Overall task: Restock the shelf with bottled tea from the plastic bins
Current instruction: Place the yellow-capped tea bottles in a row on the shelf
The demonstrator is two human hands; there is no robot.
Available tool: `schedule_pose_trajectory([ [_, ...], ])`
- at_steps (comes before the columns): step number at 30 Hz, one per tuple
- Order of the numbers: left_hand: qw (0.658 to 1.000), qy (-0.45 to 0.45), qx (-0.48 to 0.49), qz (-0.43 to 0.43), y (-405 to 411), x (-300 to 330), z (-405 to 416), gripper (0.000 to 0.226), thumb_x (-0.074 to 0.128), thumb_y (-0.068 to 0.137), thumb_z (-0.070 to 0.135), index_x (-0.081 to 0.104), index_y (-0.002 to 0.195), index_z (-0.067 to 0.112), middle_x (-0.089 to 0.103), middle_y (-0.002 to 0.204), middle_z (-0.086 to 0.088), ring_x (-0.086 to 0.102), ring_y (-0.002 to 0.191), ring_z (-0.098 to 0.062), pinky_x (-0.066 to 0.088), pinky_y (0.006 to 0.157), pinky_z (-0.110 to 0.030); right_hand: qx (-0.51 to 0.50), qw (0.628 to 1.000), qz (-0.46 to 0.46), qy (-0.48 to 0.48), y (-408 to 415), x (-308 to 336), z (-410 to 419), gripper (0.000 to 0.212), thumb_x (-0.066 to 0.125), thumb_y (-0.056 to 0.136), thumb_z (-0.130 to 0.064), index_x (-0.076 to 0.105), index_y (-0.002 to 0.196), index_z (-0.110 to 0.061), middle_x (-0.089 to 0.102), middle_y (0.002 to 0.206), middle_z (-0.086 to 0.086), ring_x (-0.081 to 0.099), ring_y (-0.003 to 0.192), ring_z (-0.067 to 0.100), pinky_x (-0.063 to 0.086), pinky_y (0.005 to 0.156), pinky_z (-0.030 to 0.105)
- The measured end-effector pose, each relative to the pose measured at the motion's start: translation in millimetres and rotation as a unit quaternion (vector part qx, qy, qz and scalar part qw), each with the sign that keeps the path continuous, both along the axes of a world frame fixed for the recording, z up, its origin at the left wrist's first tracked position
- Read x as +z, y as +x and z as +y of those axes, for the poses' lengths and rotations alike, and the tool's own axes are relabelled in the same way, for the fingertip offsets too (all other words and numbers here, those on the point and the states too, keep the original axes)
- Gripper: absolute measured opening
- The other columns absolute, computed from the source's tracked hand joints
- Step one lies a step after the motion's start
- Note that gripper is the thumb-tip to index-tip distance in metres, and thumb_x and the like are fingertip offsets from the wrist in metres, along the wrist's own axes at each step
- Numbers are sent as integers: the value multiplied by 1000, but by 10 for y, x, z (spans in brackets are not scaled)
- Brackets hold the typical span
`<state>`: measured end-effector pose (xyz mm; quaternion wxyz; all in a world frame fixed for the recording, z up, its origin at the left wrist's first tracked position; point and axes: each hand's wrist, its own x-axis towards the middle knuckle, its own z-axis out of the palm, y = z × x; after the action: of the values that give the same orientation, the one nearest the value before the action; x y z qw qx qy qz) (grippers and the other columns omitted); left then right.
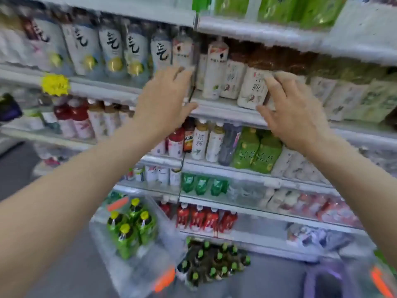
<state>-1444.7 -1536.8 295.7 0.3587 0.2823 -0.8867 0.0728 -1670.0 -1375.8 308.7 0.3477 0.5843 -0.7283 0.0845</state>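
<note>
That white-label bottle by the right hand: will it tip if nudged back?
The white-label bottle is tall and narrow, so probably tippy. It looks full, so likely fairly heavy. Neighbouring bottles stand close and may steady it.

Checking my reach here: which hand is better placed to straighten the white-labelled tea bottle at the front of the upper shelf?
Right. The right hand already has its fingers against that white-labelled tea bottle; the left hand hovers open further left, near the shelf divider.

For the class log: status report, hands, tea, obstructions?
Left hand open, empty. Right hand open at white tea bottle. Clear bin holds green bottles. Nothing blocking.
</note>
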Motion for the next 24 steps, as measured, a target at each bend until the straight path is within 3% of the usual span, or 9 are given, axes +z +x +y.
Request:
schedule_pose_trajectory([
  [6,995,90,39,-13,745,-1021,-129,67,65,89,36,39,145,10,46,141,-16,44,128,-36,37,103,-42,83,992,-67,68,544,-1147,-171,56,46,102,-34,38,145,2,48,137,28,47,123,46,41,104,52],
  [14,953,267,134,-41,1397,-2640,-118,67,72,83,31,45,141,11,51,136,-12,52,120,-36,47,95,-45,184,946,-197,180,1087,-2679,-729,60,61,95,-29,43,146,-3,52,137,23,53,122,40,48,99,49],
  [19,912,360,191,-40,1599,-3483,-16,69,79,78,26,49,138,11,55,132,-11,59,107,-38,54,72,-47,186,897,-276,291,1264,-3677,-1073,72,66,91,-37,36,149,-7,48,142,18,52,126,35,51,99,42],
  [24,875,430,217,-54,1607,-4225,-21,74,81,76,22,47,139,5,54,131,-16,57,113,-39,52,83,-47,159,832,-363,389,1421,-4447,-1494,86,78,82,-27,32,151,-5,42,148,20,46,132,37,41,107,41],
])
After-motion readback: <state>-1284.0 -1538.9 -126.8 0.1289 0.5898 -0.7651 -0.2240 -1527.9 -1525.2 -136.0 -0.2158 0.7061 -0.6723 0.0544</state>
